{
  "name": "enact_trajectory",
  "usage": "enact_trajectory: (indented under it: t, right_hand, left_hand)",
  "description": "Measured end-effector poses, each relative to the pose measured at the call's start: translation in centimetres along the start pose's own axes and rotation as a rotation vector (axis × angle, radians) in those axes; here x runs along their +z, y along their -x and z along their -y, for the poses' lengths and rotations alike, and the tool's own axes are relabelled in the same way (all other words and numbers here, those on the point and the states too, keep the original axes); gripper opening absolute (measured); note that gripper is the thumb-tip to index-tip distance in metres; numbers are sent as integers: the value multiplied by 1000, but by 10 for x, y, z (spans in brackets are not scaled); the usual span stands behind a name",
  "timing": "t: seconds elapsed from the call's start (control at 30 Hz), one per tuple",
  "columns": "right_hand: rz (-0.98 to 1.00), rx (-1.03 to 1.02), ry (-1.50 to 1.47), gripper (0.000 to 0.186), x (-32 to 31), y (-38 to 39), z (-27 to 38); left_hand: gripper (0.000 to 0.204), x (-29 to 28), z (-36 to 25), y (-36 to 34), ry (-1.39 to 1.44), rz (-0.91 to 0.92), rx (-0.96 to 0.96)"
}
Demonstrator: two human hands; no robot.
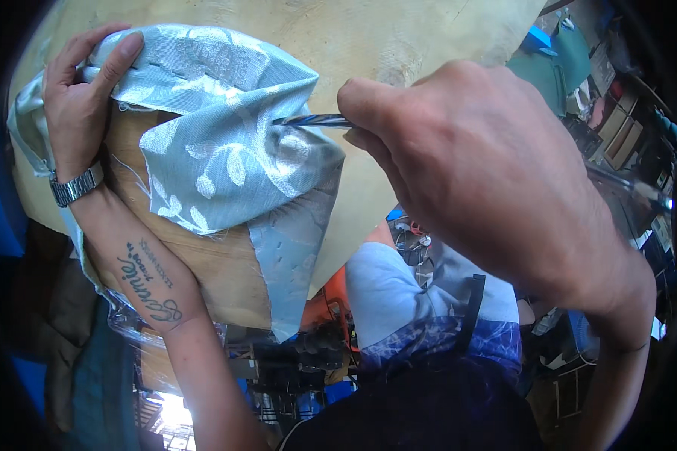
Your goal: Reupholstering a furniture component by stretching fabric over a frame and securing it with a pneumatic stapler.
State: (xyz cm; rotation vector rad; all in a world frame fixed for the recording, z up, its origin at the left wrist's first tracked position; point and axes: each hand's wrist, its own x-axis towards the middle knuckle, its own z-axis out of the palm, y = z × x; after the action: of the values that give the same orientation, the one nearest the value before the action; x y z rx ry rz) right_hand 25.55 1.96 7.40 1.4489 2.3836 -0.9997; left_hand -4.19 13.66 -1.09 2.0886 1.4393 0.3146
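Note:
Light blue fabric [226, 169] with a shiny white leaf pattern lies folded and bunched over a brown wooden panel [195, 248]. Its cut edges fray in loose threads. My left hand [83, 90] grips the fabric at the far left, thumb on top and fingers wrapped round its far edge. My right hand [466, 150] is closed around a slim, shiny metal tool [312, 120]. The tool's tip meets the fabric near a raised fold. The grip hides the rest of the tool, so its exact kind does not show.
A pale work surface [399, 37] spreads beneath the panel and fabric. Clutter, including a green item [553, 71] and boxes [620, 143], lines the right side. Clear plastic wrap [128, 316] hangs by the panel's near left corner. My legs [399, 293] are close below the surface.

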Motion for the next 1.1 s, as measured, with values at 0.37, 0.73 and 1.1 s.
enact_trajectory:
  t: [0.37, 0.73, 1.1]
  right_hand:
    - [23, -52, 130, 9, -3, -22, 0]
    - [204, -139, 257, 10, -21, -44, 6]
    - [21, -215, -368, 7, 29, -39, -36]
  left_hand:
    - [40, 1, 4, -1, -47, -32, 1]
    - [32, -12, -15, -10, -172, 39, -30]
    - [30, -30, -19, -12, -270, -40, 59]
